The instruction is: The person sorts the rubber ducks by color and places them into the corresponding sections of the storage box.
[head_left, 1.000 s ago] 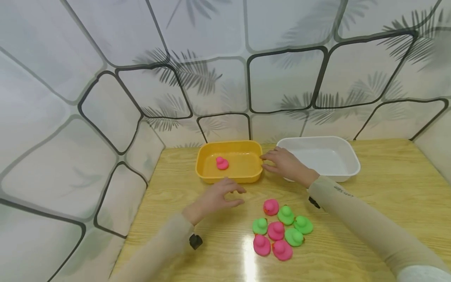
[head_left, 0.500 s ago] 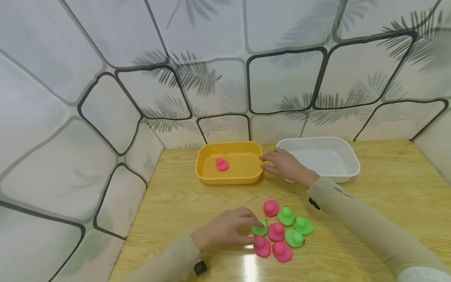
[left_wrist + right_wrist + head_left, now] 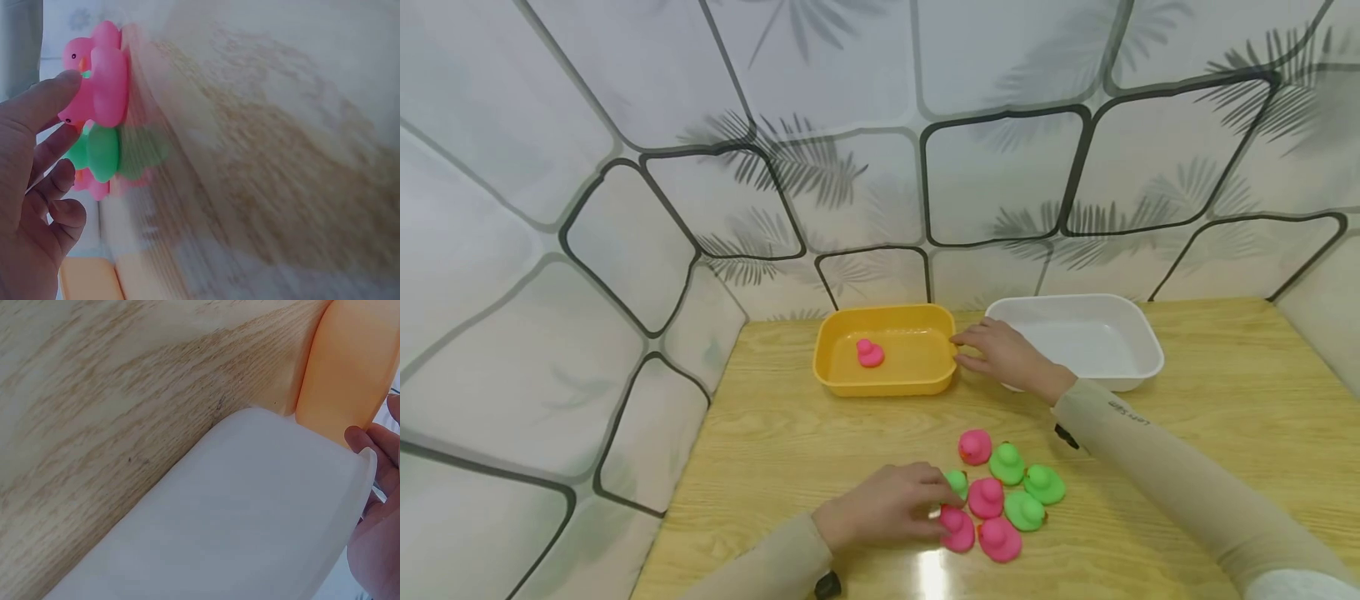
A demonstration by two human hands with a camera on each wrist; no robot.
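Observation:
My left hand [image 3: 895, 502] reaches to the near left of a cluster of rubber ducks. Its thumb and forefinger lie on either side of a pink rubber duck's head [image 3: 957, 530], pinching it; the duck's body [image 3: 110, 87] is still down on the table in the left wrist view. A green rubber duck [image 3: 957, 481] just behind it is partly covered by the fingers. My right hand [image 3: 1003, 356] rests between two trays, its extended fingertips right at the rim of the yellow tray [image 3: 883, 389]. Inside that tray sits another pink duck [image 3: 870, 354].
A white tray [image 3: 1138, 379] stands to the right of the yellow one, its left end under my right hand. Several more ducks, green [image 3: 1025, 511] and pink [image 3: 999, 540], crowd the wooden table [image 3: 775, 467]. A patterned wall [image 3: 1000, 183] rises behind the trays.
My left hand has come down from in front of the yellow tray to the ducks, and its fingers have closed in around a pink duck's head. My right hand stays put.

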